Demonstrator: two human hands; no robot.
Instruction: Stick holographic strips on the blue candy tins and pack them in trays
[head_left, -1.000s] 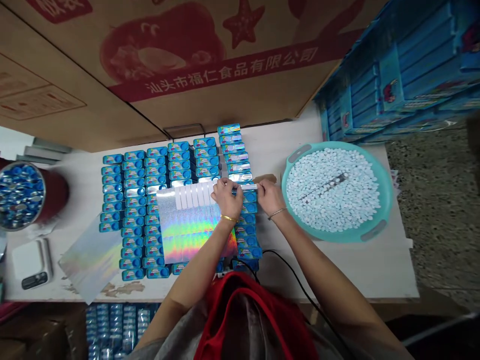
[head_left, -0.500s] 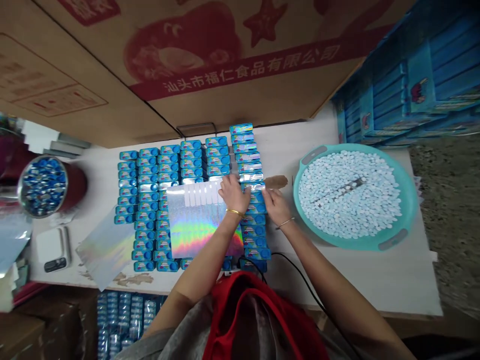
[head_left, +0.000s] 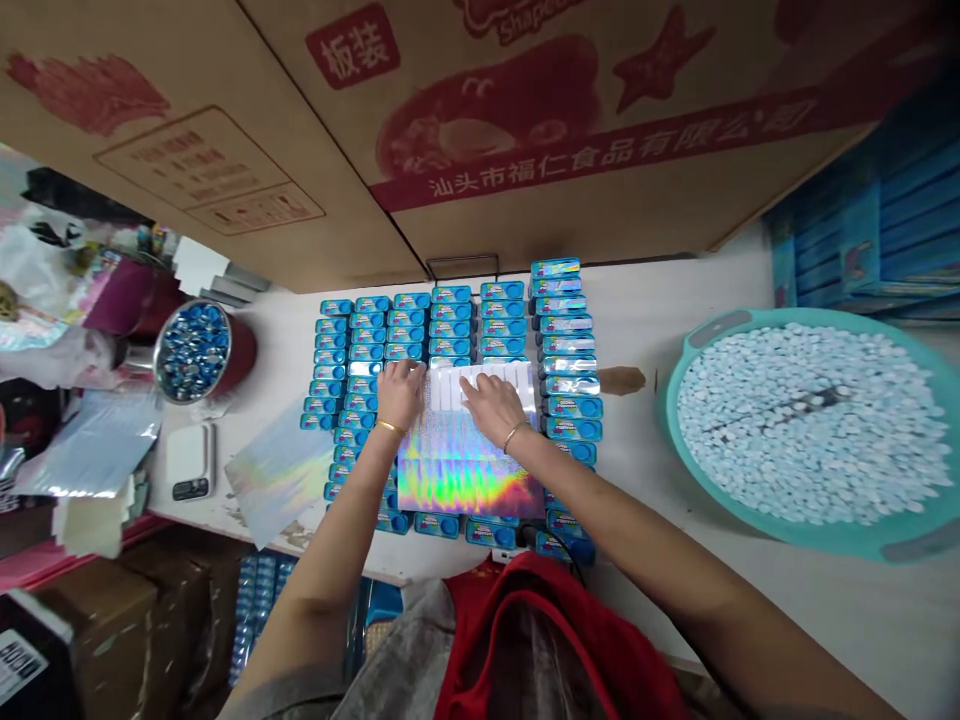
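Two large brown cartons (head_left: 562,230) stand side by side behind a white table (head_left: 630,435). One rainbow-shiny sheet (head_left: 465,485) lies mid-table on top of the tins, with a row of several white strips (head_left: 438,390) along its far edge, partly covered and not fully countable. Two hands are on it. The left hand (head_left: 400,398) rests at the far left corner, its fingers close together; whether they pinch the edge I cannot tell. The right hand (head_left: 493,408) lies over the strips, index finger stretched out and the others bent; I cannot tell whether it grips a strip. Each wrist wears one bracelet. Around the sheet, blue tins (head_left: 451,312) stand in six columns; in the rightmost, the far seven carry shiny strips. Farther out come one loose shiny sheet (head_left: 279,475), one white device (head_left: 190,455) and one red pot (head_left: 241,350) of blue pieces on the left, and one teal tub (head_left: 810,541) of pale pellets on the right.

Compared with a second ago, the seventh strip lies flat on its tin, both hands have shifted left onto the sheet, and the view takes in more clutter at left.
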